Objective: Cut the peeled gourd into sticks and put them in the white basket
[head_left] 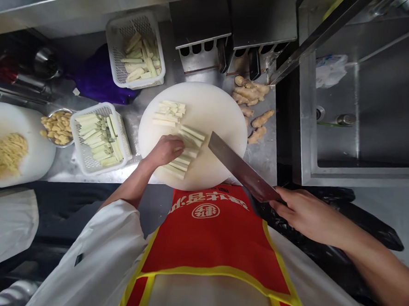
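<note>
A round white cutting board [224, 112] lies before me with pale green vegetable strips [181, 163] across its front middle. My left hand [168, 150] is closed over these strips, its fingers curled down and partly hidden. A second small pile of cut pieces [168, 113] sits further back on the board, its lengths lined up side by side. In my right hand [299, 212] is a cleaver [241, 167], gripped by its dark handle. Its wide blade reaches over the board's right front edge, its tip pointing toward the back and apart from the strips.
White baskets of cut vegetables, one at the left [125, 148] and one at the back [158, 80], stand by the board. Ginger roots [250, 92] lie right. Further left are a bowl of ginger [58, 128] and another board [38, 156]. A knife rack [203, 58] and sink [362, 172] border the counter.
</note>
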{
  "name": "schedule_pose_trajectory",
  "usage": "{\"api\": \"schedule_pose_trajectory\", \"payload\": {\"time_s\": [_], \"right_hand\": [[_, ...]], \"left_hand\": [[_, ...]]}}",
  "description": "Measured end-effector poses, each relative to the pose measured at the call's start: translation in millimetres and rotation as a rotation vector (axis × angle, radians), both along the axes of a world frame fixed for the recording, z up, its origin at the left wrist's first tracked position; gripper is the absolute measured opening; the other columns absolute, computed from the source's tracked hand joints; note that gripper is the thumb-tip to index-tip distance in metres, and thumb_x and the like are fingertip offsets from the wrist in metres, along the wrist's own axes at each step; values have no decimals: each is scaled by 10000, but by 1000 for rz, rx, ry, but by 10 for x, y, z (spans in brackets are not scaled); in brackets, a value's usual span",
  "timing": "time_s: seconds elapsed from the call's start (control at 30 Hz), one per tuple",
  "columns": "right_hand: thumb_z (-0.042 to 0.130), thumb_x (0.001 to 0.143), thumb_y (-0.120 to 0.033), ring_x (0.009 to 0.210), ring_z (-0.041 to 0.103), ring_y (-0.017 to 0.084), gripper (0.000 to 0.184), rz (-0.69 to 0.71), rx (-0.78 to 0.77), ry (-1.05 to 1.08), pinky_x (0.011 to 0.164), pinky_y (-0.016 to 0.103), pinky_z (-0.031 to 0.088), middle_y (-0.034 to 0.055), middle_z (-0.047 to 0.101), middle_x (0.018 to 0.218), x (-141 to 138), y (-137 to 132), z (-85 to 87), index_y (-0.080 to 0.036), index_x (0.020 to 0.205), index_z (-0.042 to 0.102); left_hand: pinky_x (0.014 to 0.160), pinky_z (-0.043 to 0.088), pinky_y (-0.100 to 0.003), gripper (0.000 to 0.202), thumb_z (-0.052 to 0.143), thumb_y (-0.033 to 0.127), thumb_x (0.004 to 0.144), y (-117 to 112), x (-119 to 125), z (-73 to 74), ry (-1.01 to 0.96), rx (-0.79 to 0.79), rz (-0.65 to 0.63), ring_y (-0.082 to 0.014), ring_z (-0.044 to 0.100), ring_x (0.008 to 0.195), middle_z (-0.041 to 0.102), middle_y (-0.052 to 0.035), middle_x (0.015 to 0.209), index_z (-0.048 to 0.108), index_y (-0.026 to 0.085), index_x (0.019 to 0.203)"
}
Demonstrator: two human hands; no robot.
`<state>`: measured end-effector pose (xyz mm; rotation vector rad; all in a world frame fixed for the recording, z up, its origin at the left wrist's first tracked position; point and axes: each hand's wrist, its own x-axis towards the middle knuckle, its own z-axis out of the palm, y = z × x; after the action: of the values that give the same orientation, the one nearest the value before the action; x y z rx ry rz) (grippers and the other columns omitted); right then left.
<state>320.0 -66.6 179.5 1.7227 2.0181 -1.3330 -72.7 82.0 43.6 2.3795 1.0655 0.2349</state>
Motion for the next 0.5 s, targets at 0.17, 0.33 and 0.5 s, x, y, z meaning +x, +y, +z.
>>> {"api": "schedule_pose_trajectory", "payload": {"time_s": [0.17, 0.33, 0.5], "right_hand": [[362, 1001, -394, 511, 610, 186, 294, -84, -110, 101, 526, 293, 429, -1, 618, 593, 17, -101, -118, -225, 980, 602], [374, 984, -386, 515, 606, 183, 290, -100, -112, 123, 530, 285, 428, -5, 624, 605, 0, -142, -159, -220, 1009, 610], [361, 984, -422, 547, 627, 196, 300, -75, -98, 99, 559, 298, 452, 24, 654, 654, -12, -103, -145, -227, 923, 579]], "left_hand": [[853, 507, -357, 279, 500, 231, 932, 113, 124, -35, 89, -11, 115, -241, 676, 963, 742, -86, 1044, 736, 196, 1078], [715, 470, -310, 202, 540, 190, 843, 217, 310, 18, 307, -87, 116, -228, 659, 867, 738, -60, 969, 729, 228, 903], [719, 454, -309, 167, 547, 231, 842, 369, -1, 240, 221, -86, 198, -222, 640, 832, 728, -62, 909, 712, 214, 832]]}}
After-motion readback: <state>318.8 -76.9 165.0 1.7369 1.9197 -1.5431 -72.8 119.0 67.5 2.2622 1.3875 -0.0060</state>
